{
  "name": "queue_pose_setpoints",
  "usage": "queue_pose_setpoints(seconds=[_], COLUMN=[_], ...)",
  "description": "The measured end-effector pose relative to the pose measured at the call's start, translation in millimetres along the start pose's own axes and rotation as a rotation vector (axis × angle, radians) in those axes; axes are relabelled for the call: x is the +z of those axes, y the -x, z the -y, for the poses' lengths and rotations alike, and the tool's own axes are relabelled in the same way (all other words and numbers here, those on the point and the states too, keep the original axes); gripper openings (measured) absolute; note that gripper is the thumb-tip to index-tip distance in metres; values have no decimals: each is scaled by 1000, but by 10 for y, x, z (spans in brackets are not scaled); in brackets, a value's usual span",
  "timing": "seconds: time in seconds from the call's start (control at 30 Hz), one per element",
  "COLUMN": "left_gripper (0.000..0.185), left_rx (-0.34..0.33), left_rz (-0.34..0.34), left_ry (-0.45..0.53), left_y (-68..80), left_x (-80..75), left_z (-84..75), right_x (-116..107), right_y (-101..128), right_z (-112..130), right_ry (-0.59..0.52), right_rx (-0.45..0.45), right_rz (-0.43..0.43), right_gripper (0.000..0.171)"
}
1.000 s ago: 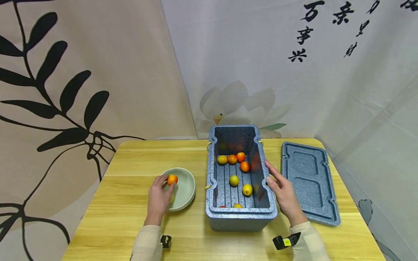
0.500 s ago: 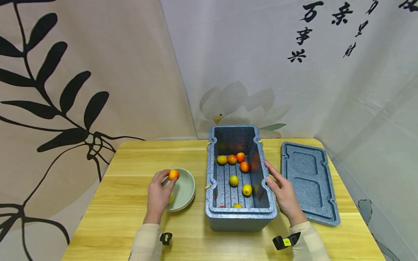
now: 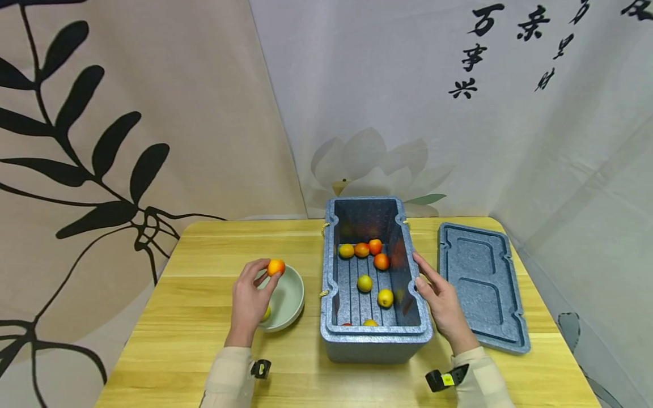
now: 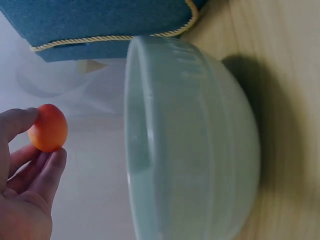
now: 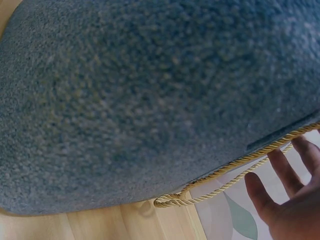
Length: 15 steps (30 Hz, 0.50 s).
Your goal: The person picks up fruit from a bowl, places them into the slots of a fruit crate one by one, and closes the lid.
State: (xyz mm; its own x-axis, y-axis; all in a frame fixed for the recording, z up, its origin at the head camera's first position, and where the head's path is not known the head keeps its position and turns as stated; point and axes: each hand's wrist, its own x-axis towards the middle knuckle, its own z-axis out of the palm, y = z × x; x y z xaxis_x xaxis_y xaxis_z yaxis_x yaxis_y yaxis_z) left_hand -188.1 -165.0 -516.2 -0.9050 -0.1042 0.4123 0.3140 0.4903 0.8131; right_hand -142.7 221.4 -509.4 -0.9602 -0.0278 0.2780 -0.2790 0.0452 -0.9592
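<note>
My left hand (image 3: 247,303) pinches a small orange fruit (image 3: 276,267) between thumb and fingertips, above the pale green bowl (image 3: 295,294). In the left wrist view the orange fruit (image 4: 48,128) is held clear of the bowl's rim. A yellow fruit (image 3: 266,313) shows inside the bowl, partly hidden by my hand. My right hand (image 3: 444,309) rests against the right rim of a blue-grey foam box (image 3: 380,347), its fingers extended along the outside. Several small red, orange, yellow and green fruits lie on the box's ribbed floor; the front wall partly hides those nearest.
The blue-grey lid (image 3: 479,289) lies flat on the wooden table (image 3: 173,323), right of the box. Yellow rope (image 5: 235,165) runs along the box's side near my right fingers. A printed curtain (image 3: 229,113) hangs behind the table.
My left hand has lifted the orange fruit from within the bowl's outline, slightly up and to the right. My right hand stays at the box's rim.
</note>
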Motion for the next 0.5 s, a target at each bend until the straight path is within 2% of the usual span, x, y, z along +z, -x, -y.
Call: queue_pose_setpoints(seconds=[0.5], left_gripper=[33], left_rx=[83], left_rz=[2], left_ry=[84], left_y=[-201], left_x=[75], left_z=[-187], right_x=[-1], right_y=[2], right_z=[-1], right_ry=[-15], right_rx=[8], right_rz=[7], right_gripper=[47])
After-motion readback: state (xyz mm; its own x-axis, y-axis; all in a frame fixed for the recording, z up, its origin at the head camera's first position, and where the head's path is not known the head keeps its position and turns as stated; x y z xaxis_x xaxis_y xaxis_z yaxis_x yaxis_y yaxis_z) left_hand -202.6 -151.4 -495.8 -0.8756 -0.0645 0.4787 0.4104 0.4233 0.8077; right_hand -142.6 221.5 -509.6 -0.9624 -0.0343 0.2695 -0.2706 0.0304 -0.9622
